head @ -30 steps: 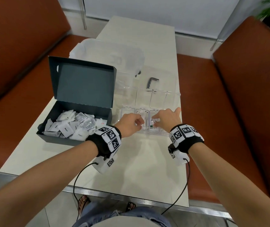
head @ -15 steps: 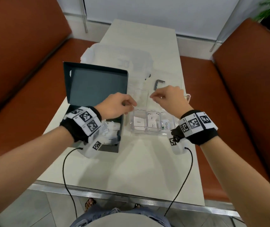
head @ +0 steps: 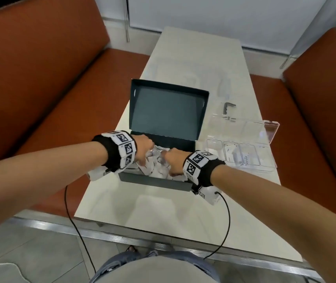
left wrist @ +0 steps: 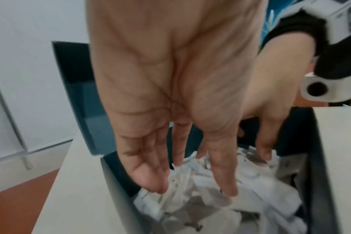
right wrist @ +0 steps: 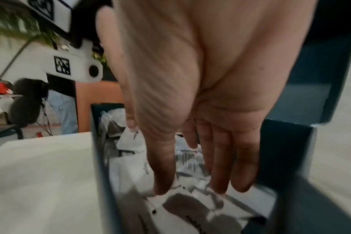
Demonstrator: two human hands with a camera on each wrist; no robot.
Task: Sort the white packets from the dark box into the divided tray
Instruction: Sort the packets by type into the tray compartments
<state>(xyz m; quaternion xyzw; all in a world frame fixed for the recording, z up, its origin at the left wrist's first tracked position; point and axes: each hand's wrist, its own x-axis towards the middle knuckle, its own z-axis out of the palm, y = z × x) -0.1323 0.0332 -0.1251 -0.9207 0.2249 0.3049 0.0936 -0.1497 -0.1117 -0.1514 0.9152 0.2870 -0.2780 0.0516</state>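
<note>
The dark box [head: 154, 181] stands open on the table with its lid upright. Several white packets [head: 154, 166] lie piled inside it. My left hand [head: 147, 154] and right hand [head: 172, 162] both reach down into the box, side by side. In the left wrist view the left hand [left wrist: 190, 188] has straight fingers whose tips touch the packets [left wrist: 206, 210] and hold nothing. My right hand [right wrist: 196, 187] also has straight fingers down among the packets [right wrist: 130, 175]. The clear divided tray [head: 210, 144] sits right of the box, with packets [head: 230, 155] in its near compartments.
The tray's clear lid [head: 265, 129] lies open behind it. A dark bent metal tool [head: 227, 106] and a clear plastic bag [head: 183, 74] lie farther back. Orange-brown benches [head: 40, 82] flank the narrow table [head: 152, 211]. Wrist cables [head: 75, 227] hang over the near edge.
Both hands have left the tray, risen, and moved left and down into the dark box. The head view has turned so the box is central.
</note>
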